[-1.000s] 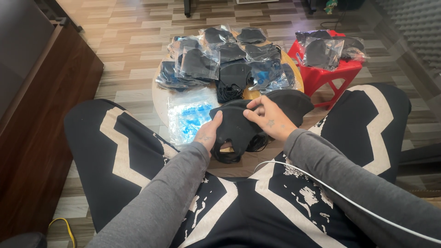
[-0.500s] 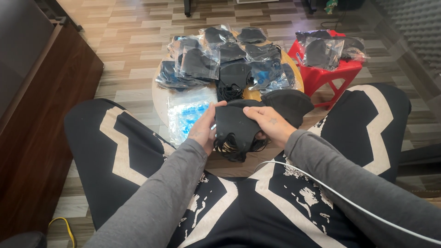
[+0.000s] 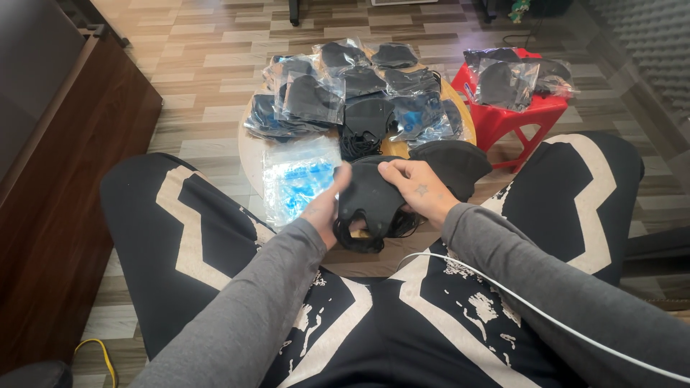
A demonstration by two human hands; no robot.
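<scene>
Masks on round table

floor: wood planks | left: dark cabinet | right: red stool

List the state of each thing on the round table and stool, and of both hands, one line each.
Black face mask: unpacked, held between both hands.
Left hand: grip closed on the mask's left edge.
Right hand: grip closed on the mask's top right.
Empty clear bags: stacked flat on the round table.
Bagged masks: sealed, piled.
Red stool: upright, bagged masks on top.
</scene>
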